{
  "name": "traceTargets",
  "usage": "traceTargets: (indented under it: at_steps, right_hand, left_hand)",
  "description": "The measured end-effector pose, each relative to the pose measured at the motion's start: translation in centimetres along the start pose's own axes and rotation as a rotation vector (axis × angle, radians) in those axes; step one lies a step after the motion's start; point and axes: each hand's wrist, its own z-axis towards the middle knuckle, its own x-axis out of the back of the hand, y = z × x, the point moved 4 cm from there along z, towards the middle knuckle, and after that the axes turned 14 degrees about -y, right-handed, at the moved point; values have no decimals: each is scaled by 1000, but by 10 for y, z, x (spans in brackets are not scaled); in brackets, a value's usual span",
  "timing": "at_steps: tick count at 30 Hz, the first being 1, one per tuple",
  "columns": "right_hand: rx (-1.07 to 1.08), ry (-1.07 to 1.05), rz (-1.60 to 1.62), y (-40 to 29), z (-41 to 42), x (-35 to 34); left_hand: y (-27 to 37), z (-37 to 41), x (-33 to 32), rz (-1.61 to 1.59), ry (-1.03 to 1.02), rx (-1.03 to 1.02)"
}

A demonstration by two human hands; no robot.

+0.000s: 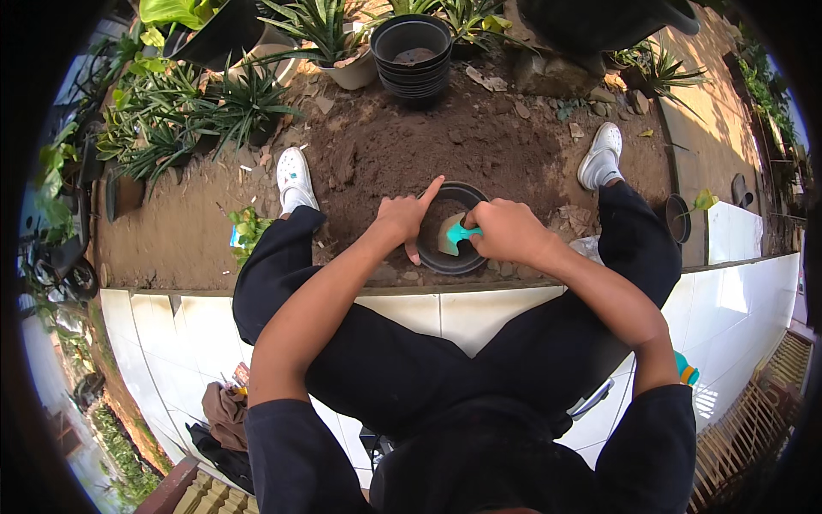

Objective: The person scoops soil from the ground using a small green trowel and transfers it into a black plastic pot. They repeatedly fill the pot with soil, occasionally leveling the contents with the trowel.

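Observation:
A black plastic plant pot [453,263] stands on the soil between my feet, with some soil inside. My right hand [507,231] grips the turquoise handle of a hand trowel [451,236], whose soil-coated blade is inside the pot. At the pot's left rim is my left hand [408,218], its index finger stretched along the rim and its thumb lower down by the near left side. Beyond the pot lies a mound of loose dark soil [430,151].
A stack of black pots [411,61] stands behind the soil, beside a white pot [352,72] holding a spiky plant. More spiky plants [241,106] grow at the left. A large stone [555,76] lies at the back right. White tiles [398,310] edge the soil near me.

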Motion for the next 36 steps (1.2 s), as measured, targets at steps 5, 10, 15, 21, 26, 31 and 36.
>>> traceTargets:
  at_steps: [5,10,15,21,26,31,36]
  right_hand:
    - [-106,-46,-36,9,9,-12]
    - [-51,-135,-134,0,-5,12]
    - [-129,-139,-217,1,-2,2]
    - [-7,-108,4,-6,-7,12]
    - [-146,-159,-51,8,2,0]
    - [-100,-256,-43,0,-3,9]
    - [-66,-158,10,1,7,-12]
  left_hand:
    - [4,-4,6,-2,1,-5]
    - [-1,-5,1,-25,3,-15]
    - [3,-5,4,-20,-1,-10]
    - [4,-7,6,-26,-24,12]
    - [5,-7,7,-9,-30,16]
    - [4,-9,6,-9,-31,17]
    - [5,-6,6,13,-15,4]
